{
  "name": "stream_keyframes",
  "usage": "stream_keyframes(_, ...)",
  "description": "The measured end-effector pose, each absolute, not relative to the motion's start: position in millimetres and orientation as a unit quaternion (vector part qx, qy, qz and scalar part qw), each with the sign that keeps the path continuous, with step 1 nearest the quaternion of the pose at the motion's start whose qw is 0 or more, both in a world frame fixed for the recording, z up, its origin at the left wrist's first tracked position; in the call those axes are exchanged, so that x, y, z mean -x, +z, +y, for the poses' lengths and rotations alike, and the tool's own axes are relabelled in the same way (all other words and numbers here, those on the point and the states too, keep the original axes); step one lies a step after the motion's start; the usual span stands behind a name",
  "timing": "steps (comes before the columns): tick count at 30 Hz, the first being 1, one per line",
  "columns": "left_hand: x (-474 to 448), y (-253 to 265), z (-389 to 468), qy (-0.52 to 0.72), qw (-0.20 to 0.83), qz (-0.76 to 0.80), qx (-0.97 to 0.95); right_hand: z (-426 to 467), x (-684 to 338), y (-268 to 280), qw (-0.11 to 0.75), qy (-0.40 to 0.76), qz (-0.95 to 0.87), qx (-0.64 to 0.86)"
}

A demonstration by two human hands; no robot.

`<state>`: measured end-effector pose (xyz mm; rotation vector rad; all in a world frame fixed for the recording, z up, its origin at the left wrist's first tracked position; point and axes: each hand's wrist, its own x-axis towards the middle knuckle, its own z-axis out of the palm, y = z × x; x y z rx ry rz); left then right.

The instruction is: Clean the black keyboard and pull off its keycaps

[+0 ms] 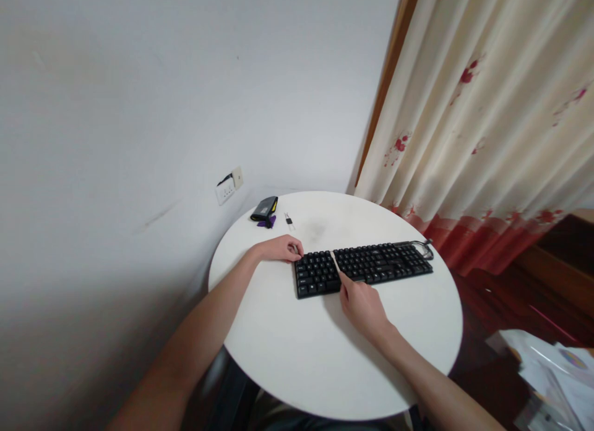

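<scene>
A black keyboard (pixel 366 264) lies on the round white table (pixel 297 332), slightly tilted in view. At its upper left corner rests my left hand (pixel 283 248), fingers curled and closed against the edge. My right hand (pixel 364 304) is over the front edge, closed around a slim pale stick (pixel 335 261) that looks like a small brush. The stick's far end touches the keys in the left half, near the top row. The fingers under my right hand are partly hidden.
Near the table's back left are a dark grey pouch (pixel 264 208), a purple cloth-like piece (pixel 266 222) and a small black item with pale prongs (pixel 289 221). The keyboard's cable (pixel 424 250) is bundled at right. A wall socket (pixel 225 191), curtain (pixel 464 140) and papers (pixel 557 375) surround the table.
</scene>
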<state>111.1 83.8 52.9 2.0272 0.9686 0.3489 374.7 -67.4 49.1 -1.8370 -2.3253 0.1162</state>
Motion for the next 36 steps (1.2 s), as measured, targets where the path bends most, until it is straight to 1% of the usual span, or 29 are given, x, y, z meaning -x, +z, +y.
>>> stream_keyframes(9, -110.1, 50.3, 86.7, 0.136, 0.408, 0.386, -0.816, -78.1, -391.0, 37.3, 0.063, 0.004, -0.804, 0.592)
stream_keyframes(16, -108.8, 48.2, 88.0, 0.139, 0.414, 0.384, -0.813, -76.5, -423.8, 37.1, 0.065, -0.009, -0.807, 0.586)
stream_keyframes(28, -109.8, 51.2, 86.3, 0.132, 0.406, 0.386, -0.818, -94.7, -439.1, 45.1, 0.094, 0.021, -0.813, 0.574)
stream_keyframes(36, -109.1, 48.9, 87.7, 0.131, 0.410, 0.386, -0.816, -102.3, -455.3, 47.7, 0.118, 0.062, -0.812, 0.568)
